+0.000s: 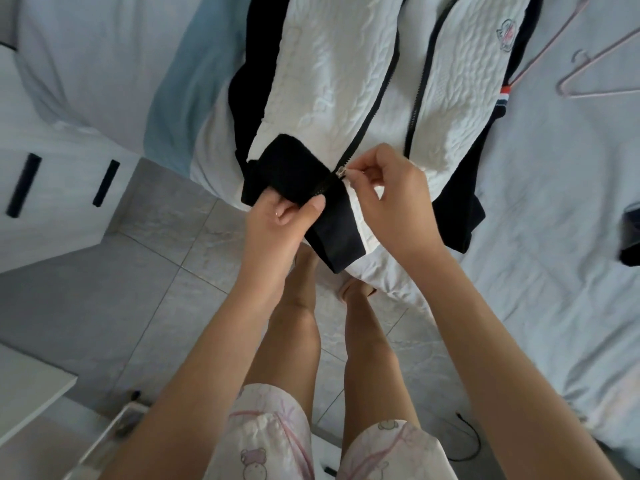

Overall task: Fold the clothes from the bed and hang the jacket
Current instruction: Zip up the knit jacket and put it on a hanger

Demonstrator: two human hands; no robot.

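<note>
A white cable-knit jacket [332, 81] with black trim and a black zip lies front-up on the bed [554, 209], its hem hanging over the edge toward me. The zip stands open above the hem. My left hand [277, 216] grips the black hem band on the left side. My right hand [391, 199] pinches the small zip slider [341, 173] at the bottom of the zip. Two thin pink hangers [588, 74] lie on the bed to the right of the jacket.
A dark garment [632, 237] shows at the right edge of the bed. White drawers with black handles [65, 188] stand at the left. The grey tiled floor [156, 278] is under my legs, with a black cable [471, 438] at the lower right.
</note>
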